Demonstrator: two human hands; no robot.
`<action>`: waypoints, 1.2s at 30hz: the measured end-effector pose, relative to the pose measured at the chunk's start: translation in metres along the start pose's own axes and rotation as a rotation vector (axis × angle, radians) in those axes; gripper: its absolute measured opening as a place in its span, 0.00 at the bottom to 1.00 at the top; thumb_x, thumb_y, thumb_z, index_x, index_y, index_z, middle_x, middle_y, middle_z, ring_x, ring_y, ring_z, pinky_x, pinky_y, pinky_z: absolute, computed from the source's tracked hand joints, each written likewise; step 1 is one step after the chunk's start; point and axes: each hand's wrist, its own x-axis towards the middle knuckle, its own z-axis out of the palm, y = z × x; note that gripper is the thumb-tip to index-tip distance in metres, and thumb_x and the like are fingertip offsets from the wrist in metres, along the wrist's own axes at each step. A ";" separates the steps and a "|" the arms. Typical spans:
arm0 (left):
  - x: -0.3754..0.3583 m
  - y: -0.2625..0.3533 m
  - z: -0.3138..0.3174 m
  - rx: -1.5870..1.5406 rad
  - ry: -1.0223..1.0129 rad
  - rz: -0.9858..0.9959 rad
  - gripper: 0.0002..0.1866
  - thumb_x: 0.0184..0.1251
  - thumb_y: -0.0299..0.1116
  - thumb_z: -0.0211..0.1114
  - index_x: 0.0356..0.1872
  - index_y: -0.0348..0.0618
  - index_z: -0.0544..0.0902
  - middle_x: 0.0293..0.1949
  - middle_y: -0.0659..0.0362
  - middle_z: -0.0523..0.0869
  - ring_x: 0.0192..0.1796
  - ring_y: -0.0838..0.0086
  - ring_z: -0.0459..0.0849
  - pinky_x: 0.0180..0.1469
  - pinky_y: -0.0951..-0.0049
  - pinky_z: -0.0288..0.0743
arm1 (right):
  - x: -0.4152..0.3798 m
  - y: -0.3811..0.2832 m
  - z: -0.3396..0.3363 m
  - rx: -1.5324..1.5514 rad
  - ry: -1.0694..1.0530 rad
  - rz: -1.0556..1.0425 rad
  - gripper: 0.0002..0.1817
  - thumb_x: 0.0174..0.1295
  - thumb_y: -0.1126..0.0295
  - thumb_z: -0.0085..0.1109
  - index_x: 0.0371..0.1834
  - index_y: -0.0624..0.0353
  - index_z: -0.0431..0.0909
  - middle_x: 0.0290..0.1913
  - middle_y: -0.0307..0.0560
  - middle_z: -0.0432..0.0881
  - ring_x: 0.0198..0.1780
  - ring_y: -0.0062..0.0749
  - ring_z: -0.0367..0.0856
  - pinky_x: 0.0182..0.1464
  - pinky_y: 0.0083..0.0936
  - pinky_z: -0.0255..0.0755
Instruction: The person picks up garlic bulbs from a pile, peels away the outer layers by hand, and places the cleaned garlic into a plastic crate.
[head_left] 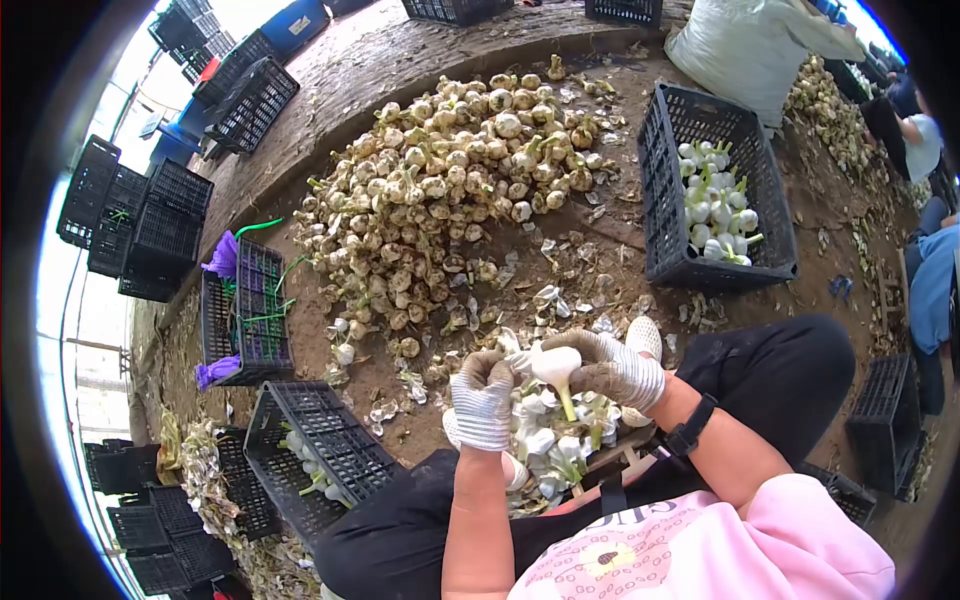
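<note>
Crate (770, 190) of peeled white garlic bulbs (715, 205), beside white sack (735, 60).

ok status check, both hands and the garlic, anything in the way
Right hand: grip on white garlic bulb, stem toward the body. Left hand: fingers curled close by, contact unclear. Nothing seen blocking the bulb.
</note>
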 end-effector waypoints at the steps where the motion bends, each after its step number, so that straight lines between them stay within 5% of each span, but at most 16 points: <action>1: -0.001 0.000 -0.001 -0.059 -0.008 -0.022 0.04 0.61 0.25 0.57 0.34 0.36 0.75 0.28 0.56 0.82 0.27 0.75 0.81 0.31 0.78 0.78 | 0.000 0.000 0.001 0.038 0.006 -0.006 0.33 0.53 0.59 0.65 0.60 0.58 0.64 0.48 0.41 0.75 0.48 0.23 0.73 0.46 0.19 0.71; 4: -0.003 -0.002 -0.006 -0.252 -0.105 -0.096 0.06 0.60 0.26 0.58 0.37 0.35 0.74 0.29 0.54 0.82 0.29 0.70 0.83 0.31 0.72 0.81 | 0.000 0.001 0.005 0.151 0.021 -0.017 0.36 0.53 0.58 0.65 0.62 0.60 0.60 0.47 0.41 0.75 0.46 0.22 0.74 0.46 0.20 0.72; 7: -0.001 -0.001 -0.003 -0.447 -0.110 -0.126 0.07 0.61 0.27 0.58 0.39 0.37 0.73 0.30 0.52 0.82 0.30 0.67 0.84 0.28 0.69 0.82 | -0.001 0.000 0.003 -0.168 0.090 0.094 0.37 0.54 0.60 0.65 0.64 0.60 0.58 0.45 0.40 0.76 0.42 0.21 0.76 0.43 0.19 0.73; 9: 0.005 0.010 -0.009 -0.564 -0.055 -0.128 0.08 0.60 0.25 0.57 0.39 0.39 0.73 0.30 0.52 0.81 0.27 0.68 0.82 0.27 0.68 0.82 | -0.002 0.005 -0.002 -0.097 0.027 0.056 0.33 0.55 0.63 0.63 0.63 0.60 0.59 0.43 0.40 0.76 0.38 0.21 0.77 0.41 0.19 0.73; 12: 0.011 0.028 -0.020 -0.236 0.024 -0.081 0.14 0.54 0.25 0.64 0.41 0.39 0.71 0.28 0.54 0.81 0.27 0.70 0.82 0.27 0.73 0.80 | -0.005 0.005 -0.001 0.120 0.007 0.064 0.35 0.54 0.57 0.63 0.62 0.61 0.61 0.48 0.46 0.77 0.37 0.23 0.76 0.39 0.19 0.71; 15: 0.009 0.003 -0.021 0.371 -0.134 0.202 0.28 0.48 0.33 0.71 0.52 0.38 0.71 0.44 0.56 0.79 0.45 0.72 0.78 0.47 0.75 0.74 | -0.002 0.010 -0.009 0.285 -0.035 0.105 0.33 0.54 0.56 0.64 0.59 0.60 0.64 0.51 0.46 0.76 0.38 0.22 0.76 0.39 0.18 0.71; 16: 0.009 -0.003 -0.020 0.332 -0.215 0.138 0.34 0.46 0.36 0.74 0.57 0.41 0.69 0.50 0.58 0.76 0.51 0.73 0.74 0.54 0.73 0.69 | -0.004 0.005 -0.006 0.347 -0.012 0.158 0.32 0.53 0.55 0.65 0.57 0.59 0.66 0.48 0.43 0.77 0.38 0.21 0.76 0.38 0.17 0.71; 19: -0.004 0.008 0.012 0.445 -0.224 0.408 0.25 0.49 0.35 0.72 0.50 0.40 0.76 0.47 0.57 0.78 0.49 0.72 0.76 0.52 0.72 0.70 | -0.004 0.008 -0.004 0.356 0.040 0.141 0.31 0.53 0.55 0.64 0.56 0.58 0.67 0.42 0.41 0.77 0.35 0.19 0.74 0.36 0.16 0.69; 20: -0.002 -0.003 0.018 0.391 -0.268 0.537 0.15 0.54 0.31 0.68 0.43 0.38 0.79 0.42 0.57 0.80 0.46 0.72 0.77 0.49 0.74 0.71 | -0.003 0.005 0.001 0.353 0.022 0.140 0.31 0.52 0.54 0.65 0.56 0.57 0.68 0.38 0.39 0.77 0.32 0.18 0.72 0.32 0.14 0.66; 21: 0.000 -0.010 0.020 0.350 -0.186 0.512 0.07 0.58 0.27 0.63 0.37 0.37 0.80 0.35 0.58 0.82 0.40 0.74 0.78 0.45 0.75 0.71 | -0.005 0.005 -0.001 0.316 0.000 0.162 0.29 0.53 0.55 0.65 0.55 0.57 0.69 0.39 0.40 0.78 0.31 0.16 0.70 0.30 0.13 0.64; 23: 0.009 -0.014 0.016 0.014 -0.006 0.065 0.05 0.61 0.27 0.60 0.33 0.37 0.80 0.30 0.60 0.82 0.33 0.79 0.77 0.39 0.78 0.70 | -0.007 0.006 -0.004 0.181 0.003 0.210 0.26 0.54 0.56 0.64 0.52 0.58 0.70 0.40 0.40 0.78 0.31 0.16 0.70 0.30 0.12 0.63; 25: 0.032 -0.028 0.002 -0.032 0.115 0.052 0.08 0.62 0.32 0.61 0.28 0.38 0.79 0.26 0.61 0.82 0.26 0.83 0.74 0.31 0.82 0.68 | -0.005 -0.010 -0.009 0.074 0.073 0.169 0.25 0.56 0.60 0.61 0.54 0.60 0.69 0.41 0.42 0.78 0.29 0.15 0.70 0.30 0.11 0.63; 27: 0.058 -0.074 -0.027 0.071 0.134 -0.088 0.10 0.62 0.36 0.61 0.29 0.38 0.79 0.26 0.62 0.82 0.25 0.82 0.74 0.29 0.81 0.68 | -0.005 -0.027 -0.023 0.362 0.175 -0.052 0.33 0.54 0.63 0.62 0.61 0.59 0.60 0.47 0.44 0.77 0.29 0.17 0.71 0.29 0.14 0.65; 29: 0.074 -0.103 -0.033 0.215 0.149 -0.079 0.15 0.61 0.38 0.63 0.38 0.35 0.78 0.31 0.60 0.82 0.30 0.81 0.74 0.33 0.79 0.69 | -0.012 -0.057 -0.023 0.555 0.009 -0.403 0.42 0.51 0.65 0.65 0.68 0.58 0.51 0.53 0.46 0.76 0.30 0.20 0.74 0.30 0.18 0.68; 30: 0.090 -0.129 -0.040 0.327 0.174 -0.029 0.17 0.59 0.38 0.65 0.41 0.34 0.77 0.34 0.58 0.82 0.33 0.78 0.76 0.37 0.77 0.71 | -0.011 -0.060 -0.027 0.570 -0.017 -0.378 0.49 0.48 0.66 0.67 0.70 0.56 0.43 0.55 0.51 0.74 0.35 0.24 0.78 0.35 0.20 0.71; 36: 0.202 -0.128 -0.053 0.904 0.370 -0.013 0.28 0.50 0.45 0.68 0.49 0.37 0.75 0.48 0.45 0.78 0.50 0.57 0.77 0.53 0.66 0.69 | 0.017 0.011 -0.044 0.101 0.220 0.248 0.29 0.58 0.73 0.55 0.64 0.59 0.58 0.53 0.49 0.72 0.46 0.28 0.76 0.51 0.24 0.70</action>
